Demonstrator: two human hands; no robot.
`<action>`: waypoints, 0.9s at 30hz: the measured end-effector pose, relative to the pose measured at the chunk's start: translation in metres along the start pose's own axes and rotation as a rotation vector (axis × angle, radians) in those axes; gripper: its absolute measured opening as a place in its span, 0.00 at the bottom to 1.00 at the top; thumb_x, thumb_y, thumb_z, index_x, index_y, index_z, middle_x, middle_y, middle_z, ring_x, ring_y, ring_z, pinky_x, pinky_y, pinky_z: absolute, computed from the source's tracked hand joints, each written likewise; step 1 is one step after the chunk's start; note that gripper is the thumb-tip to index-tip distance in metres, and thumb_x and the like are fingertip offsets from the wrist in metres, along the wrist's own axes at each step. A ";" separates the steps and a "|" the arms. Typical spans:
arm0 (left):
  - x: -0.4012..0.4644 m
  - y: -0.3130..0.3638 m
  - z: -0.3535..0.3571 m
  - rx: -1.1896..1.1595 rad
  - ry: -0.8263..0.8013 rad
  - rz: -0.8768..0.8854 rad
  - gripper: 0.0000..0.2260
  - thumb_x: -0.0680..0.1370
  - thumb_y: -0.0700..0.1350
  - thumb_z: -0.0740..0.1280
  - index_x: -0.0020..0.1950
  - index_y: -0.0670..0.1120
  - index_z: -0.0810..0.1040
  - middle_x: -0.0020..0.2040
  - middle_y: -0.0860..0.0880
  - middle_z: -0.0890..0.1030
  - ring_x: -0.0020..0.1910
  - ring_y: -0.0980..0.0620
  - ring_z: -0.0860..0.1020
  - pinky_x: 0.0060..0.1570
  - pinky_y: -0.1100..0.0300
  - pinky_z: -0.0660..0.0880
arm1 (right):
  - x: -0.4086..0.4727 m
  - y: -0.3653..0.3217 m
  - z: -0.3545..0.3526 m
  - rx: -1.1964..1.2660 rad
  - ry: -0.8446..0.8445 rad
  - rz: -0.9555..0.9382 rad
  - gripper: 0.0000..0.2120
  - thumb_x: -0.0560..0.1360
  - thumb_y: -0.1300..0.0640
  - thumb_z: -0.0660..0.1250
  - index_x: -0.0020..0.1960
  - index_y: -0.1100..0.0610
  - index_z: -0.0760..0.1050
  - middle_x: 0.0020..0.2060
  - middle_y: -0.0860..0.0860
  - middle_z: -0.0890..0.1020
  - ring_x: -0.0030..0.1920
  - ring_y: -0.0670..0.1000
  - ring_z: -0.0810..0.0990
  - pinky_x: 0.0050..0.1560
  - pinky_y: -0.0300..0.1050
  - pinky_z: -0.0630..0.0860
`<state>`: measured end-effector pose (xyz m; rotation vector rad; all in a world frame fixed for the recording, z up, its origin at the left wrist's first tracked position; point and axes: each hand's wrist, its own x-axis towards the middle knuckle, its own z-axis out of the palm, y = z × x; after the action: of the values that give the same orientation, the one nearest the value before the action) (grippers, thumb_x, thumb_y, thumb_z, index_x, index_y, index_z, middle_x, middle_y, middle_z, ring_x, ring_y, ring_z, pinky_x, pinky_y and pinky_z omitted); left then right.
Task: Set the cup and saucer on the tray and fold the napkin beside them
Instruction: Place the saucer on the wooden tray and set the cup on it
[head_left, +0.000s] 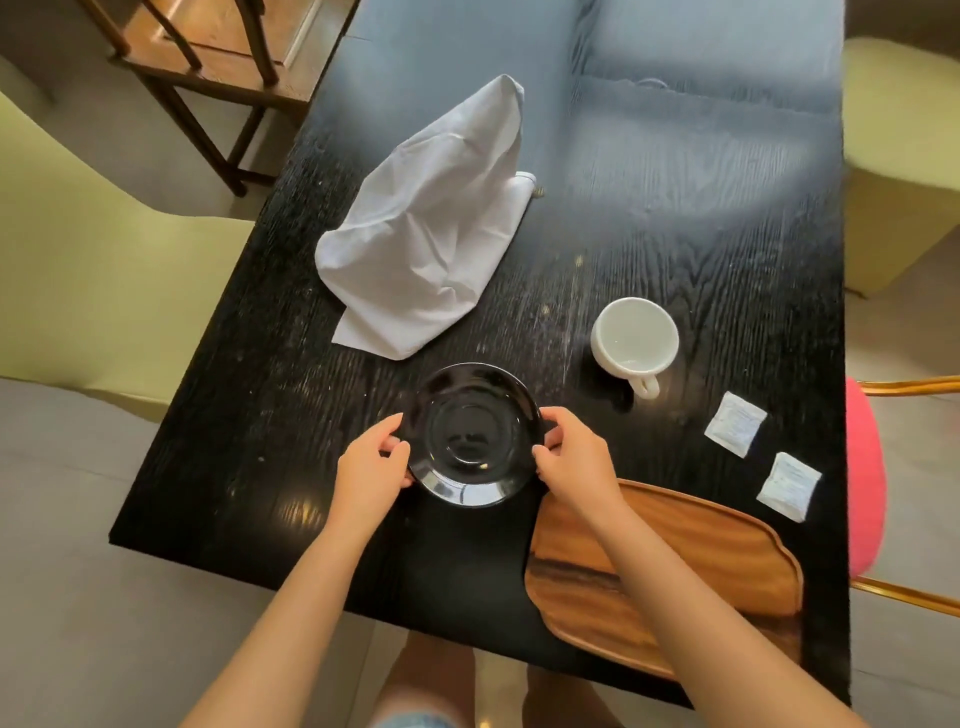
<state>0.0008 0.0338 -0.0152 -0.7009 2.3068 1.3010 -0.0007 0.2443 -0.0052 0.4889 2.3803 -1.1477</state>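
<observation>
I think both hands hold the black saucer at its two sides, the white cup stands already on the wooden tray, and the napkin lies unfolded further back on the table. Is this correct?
One thing is wrong: the white cup is not on the wooden tray; in the head view it stands on the table, beyond the tray. The rest holds: the left hand and right hand hold the black saucer at its sides, and the napkin lies unfolded further back.

Materials and surface finish

Saucer (471, 435): glossy black glaze. Cup (635, 336) at 2 o'clock: glossy white ceramic. Napkin (426, 228): creased white cloth. Tray (727, 551): smooth wood. Table (675, 208): black, grained wood.
</observation>
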 end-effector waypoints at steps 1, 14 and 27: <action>-0.009 0.005 0.004 -0.029 -0.028 0.012 0.20 0.78 0.38 0.61 0.69 0.48 0.69 0.42 0.47 0.79 0.39 0.51 0.79 0.48 0.57 0.79 | -0.006 0.009 -0.010 0.039 0.009 0.008 0.19 0.73 0.64 0.64 0.61 0.52 0.72 0.37 0.48 0.77 0.40 0.51 0.79 0.47 0.48 0.78; -0.097 -0.010 0.099 -0.019 -0.230 0.029 0.19 0.76 0.36 0.65 0.65 0.49 0.73 0.41 0.47 0.78 0.34 0.53 0.80 0.31 0.67 0.72 | -0.086 0.128 -0.074 0.249 -0.023 0.174 0.20 0.73 0.67 0.66 0.60 0.50 0.71 0.38 0.53 0.78 0.37 0.52 0.82 0.37 0.42 0.81; -0.117 -0.024 0.107 0.005 -0.183 0.051 0.19 0.76 0.35 0.66 0.65 0.49 0.74 0.41 0.48 0.78 0.34 0.53 0.82 0.31 0.67 0.74 | -0.095 0.145 -0.070 0.179 -0.072 0.130 0.19 0.73 0.66 0.66 0.58 0.47 0.71 0.40 0.52 0.78 0.38 0.51 0.81 0.38 0.42 0.81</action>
<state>0.1185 0.1431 -0.0170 -0.5022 2.1920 1.3230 0.1338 0.3748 -0.0079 0.6403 2.1622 -1.3016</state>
